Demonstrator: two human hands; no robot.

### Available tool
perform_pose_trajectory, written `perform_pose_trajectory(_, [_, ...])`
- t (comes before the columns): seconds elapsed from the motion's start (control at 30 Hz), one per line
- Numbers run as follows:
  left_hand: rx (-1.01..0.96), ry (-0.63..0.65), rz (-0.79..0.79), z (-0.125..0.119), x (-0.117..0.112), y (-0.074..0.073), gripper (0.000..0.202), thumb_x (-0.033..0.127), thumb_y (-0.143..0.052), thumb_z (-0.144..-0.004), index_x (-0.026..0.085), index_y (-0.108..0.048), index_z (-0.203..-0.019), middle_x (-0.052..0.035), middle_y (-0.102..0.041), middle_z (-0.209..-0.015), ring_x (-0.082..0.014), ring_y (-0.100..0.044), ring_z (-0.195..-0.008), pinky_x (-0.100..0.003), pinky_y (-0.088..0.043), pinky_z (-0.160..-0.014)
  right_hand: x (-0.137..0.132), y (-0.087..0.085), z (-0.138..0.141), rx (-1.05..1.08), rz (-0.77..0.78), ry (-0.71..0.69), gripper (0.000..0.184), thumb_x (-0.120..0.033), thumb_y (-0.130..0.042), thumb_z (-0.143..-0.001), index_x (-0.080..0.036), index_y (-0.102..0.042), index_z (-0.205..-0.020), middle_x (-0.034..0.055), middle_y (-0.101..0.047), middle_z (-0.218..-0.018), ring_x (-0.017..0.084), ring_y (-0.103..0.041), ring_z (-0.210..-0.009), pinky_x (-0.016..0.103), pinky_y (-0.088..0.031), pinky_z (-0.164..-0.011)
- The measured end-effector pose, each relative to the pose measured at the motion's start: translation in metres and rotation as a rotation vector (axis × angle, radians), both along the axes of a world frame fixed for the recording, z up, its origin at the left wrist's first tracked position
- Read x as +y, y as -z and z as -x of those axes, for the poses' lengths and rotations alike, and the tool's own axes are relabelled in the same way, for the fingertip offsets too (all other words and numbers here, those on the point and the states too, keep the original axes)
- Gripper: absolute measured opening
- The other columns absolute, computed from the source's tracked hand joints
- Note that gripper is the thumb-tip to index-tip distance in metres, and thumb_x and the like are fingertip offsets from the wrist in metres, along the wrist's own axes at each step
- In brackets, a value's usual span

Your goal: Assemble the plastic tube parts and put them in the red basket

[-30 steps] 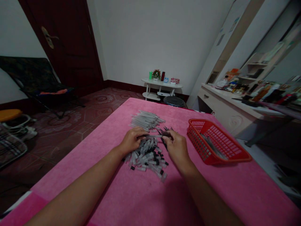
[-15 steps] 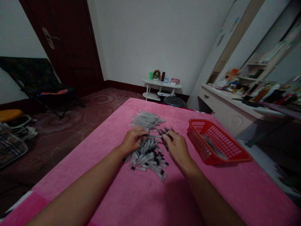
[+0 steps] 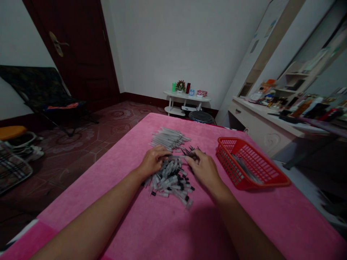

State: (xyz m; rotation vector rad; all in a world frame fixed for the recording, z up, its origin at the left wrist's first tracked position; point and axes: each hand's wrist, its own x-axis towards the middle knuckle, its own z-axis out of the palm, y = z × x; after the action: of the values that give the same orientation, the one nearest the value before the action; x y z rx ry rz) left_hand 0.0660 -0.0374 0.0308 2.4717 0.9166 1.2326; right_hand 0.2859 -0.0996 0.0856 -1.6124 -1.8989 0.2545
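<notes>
Between my two hands a thin translucent pen barrel (image 3: 177,156) lies nearly level. The fingers of my left hand (image 3: 152,160) are closed on its left end. My right hand (image 3: 202,166) pinches at its right end; a small piece at those fingertips may be hidden. Just below, a heap of clear pen caps (image 3: 169,178) with black parts spreads on the pink cloth. Beyond my hands lies a stack of whitish pen tubes (image 3: 168,138). Small dark pointed pieces (image 3: 193,148) lie beside and partly behind my right hand.
A red plastic basket (image 3: 235,177) stands to the right with thin refill-like sticks (image 3: 246,169) inside. The pink cloth (image 3: 151,231) covers the table. Further right is a cluttered dresser (image 3: 260,119); a folding chair (image 3: 40,90) stands at the left.
My right hand has shifted very slightly, its fingers now closer around the pen barrel's right end. My left hand and the piles look unchanged.
</notes>
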Motion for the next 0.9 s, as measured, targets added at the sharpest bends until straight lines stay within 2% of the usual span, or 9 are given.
perform_pose_trajectory(0.07, [-0.005, 0.004, 0.005, 0.0004, -0.0005, -0.0010, 0.023, 0.012, -0.053, -0.082, 0.020, -0.071, -0.096, -0.0066, -0.068, -0.085, -0.0183, -0.059, -0.083, -0.032, -0.046, -0.074, 0.0002, 0.0001, -0.0001, 0.009, -0.013, -0.017, 0.021, -0.038, -0.055, -0.084, -0.020, -0.064, -0.082, 0.0006, -0.064, -0.066, 0.014, -0.055, -0.059, 0.023, -0.032, -0.054])
perform_pose_trajectory(0.2, [-0.002, 0.022, 0.015, 0.0005, -0.0013, -0.0022, 0.025, 0.011, -0.053, -0.082, 0.020, -0.071, -0.097, -0.0069, -0.068, -0.086, -0.0187, -0.059, -0.084, -0.032, -0.046, -0.075, -0.0012, -0.0016, 0.0007, -0.005, 0.046, -0.028, 0.041, -0.042, -0.040, -0.092, -0.019, -0.061, -0.065, 0.0024, -0.061, -0.059, 0.015, -0.054, -0.056, 0.024, -0.032, -0.054])
perform_pose_trajectory(0.37, [-0.007, 0.015, 0.017, 0.0004, -0.0003, -0.0006, 0.026, 0.011, -0.053, -0.081, 0.020, -0.071, -0.097, -0.0067, -0.068, -0.087, -0.0187, -0.060, -0.085, -0.032, -0.046, -0.076, -0.0018, -0.0030, 0.0011, 0.019, 0.009, -0.038, 0.019, -0.035, -0.053, -0.085, -0.019, -0.064, -0.083, 0.0014, -0.065, -0.067, 0.015, -0.056, -0.060, 0.023, -0.033, -0.056])
perform_pose_trajectory(0.5, [0.001, 0.033, 0.016, 0.0006, 0.0005, 0.0002, 0.026, 0.010, -0.053, -0.081, 0.020, -0.070, -0.097, -0.0067, -0.068, -0.089, -0.0186, -0.060, -0.086, -0.032, -0.046, -0.077, -0.0018, -0.0025, -0.0002, -0.029, 0.056, -0.019, 0.041, -0.041, -0.040, -0.092, -0.019, -0.061, -0.065, 0.0027, -0.061, -0.059, 0.015, -0.055, -0.057, 0.023, -0.032, -0.055])
perform_pose_trajectory(0.57, [0.000, 0.036, 0.021, 0.0007, 0.0005, 0.0003, 0.026, 0.010, -0.053, -0.081, 0.020, -0.070, -0.097, -0.0068, -0.068, -0.089, -0.0186, -0.060, -0.086, -0.032, -0.046, -0.077, -0.0014, -0.0023, -0.0004, -0.023, 0.053, -0.009, 0.037, -0.043, -0.044, -0.090, -0.019, -0.064, -0.070, 0.0027, -0.063, -0.062, 0.015, -0.055, -0.057, 0.023, -0.031, -0.053])
perform_pose_trajectory(0.67, [-0.002, 0.034, 0.023, 0.0007, -0.0001, 0.0004, 0.025, 0.011, -0.053, -0.081, 0.020, -0.070, -0.097, -0.0065, -0.068, -0.088, -0.0185, -0.060, -0.086, -0.031, -0.046, -0.076, -0.0015, -0.0024, 0.0003, -0.014, 0.026, -0.020, 0.024, -0.039, -0.053, -0.085, -0.019, -0.066, -0.081, 0.0023, -0.066, -0.067, 0.015, -0.057, -0.060, 0.023, -0.032, -0.054])
perform_pose_trajectory(0.8, [-0.005, 0.031, 0.022, 0.0002, -0.0009, 0.0000, 0.025, 0.011, -0.053, -0.082, 0.020, -0.070, -0.097, -0.0065, -0.068, -0.088, -0.0187, -0.060, -0.086, -0.031, -0.046, -0.077, -0.0031, -0.0033, 0.0019, -0.038, 0.064, -0.005, 0.038, -0.039, -0.043, -0.091, -0.019, -0.062, -0.065, 0.0027, -0.063, -0.060, 0.015, -0.055, -0.056, 0.023, -0.032, -0.053])
perform_pose_trajectory(0.9, [-0.005, 0.027, 0.026, -0.0001, -0.0012, -0.0007, 0.026, 0.010, -0.053, -0.081, 0.020, -0.070, -0.097, -0.0066, -0.068, -0.087, -0.0186, -0.060, -0.086, -0.031, -0.046, -0.076, -0.0035, -0.0043, 0.0022, -0.007, 0.044, -0.013, 0.032, -0.038, -0.045, -0.090, -0.019, -0.064, -0.073, 0.0025, -0.064, -0.064, 0.015, -0.057, -0.059, 0.023, -0.033, -0.054])
